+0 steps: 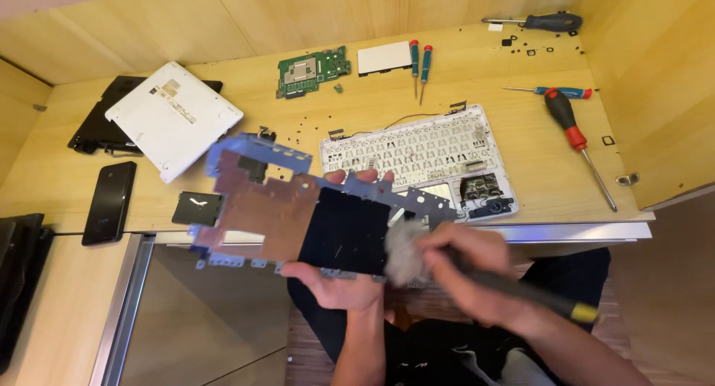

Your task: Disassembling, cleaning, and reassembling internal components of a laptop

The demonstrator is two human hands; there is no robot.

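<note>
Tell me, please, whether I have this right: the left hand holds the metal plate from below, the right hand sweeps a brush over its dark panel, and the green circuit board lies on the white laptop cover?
Not quite. The head view shows the green circuit board lying on the bare wooden desk, apart from the white laptop cover. The rest holds: the left hand holds the metal plate from below, and the right hand sweeps a brush over its dark panel.

A small electronics repair bench set in a light wooden alcove: at twelve o'clock lies a bare green circuit board [313, 70], at two o'clock red-handled and blue-handled screwdrivers [567, 122], at centre an opened white laptop keyboard shell [417, 157], with tiny dark screws [305, 124] strewn about
</note>
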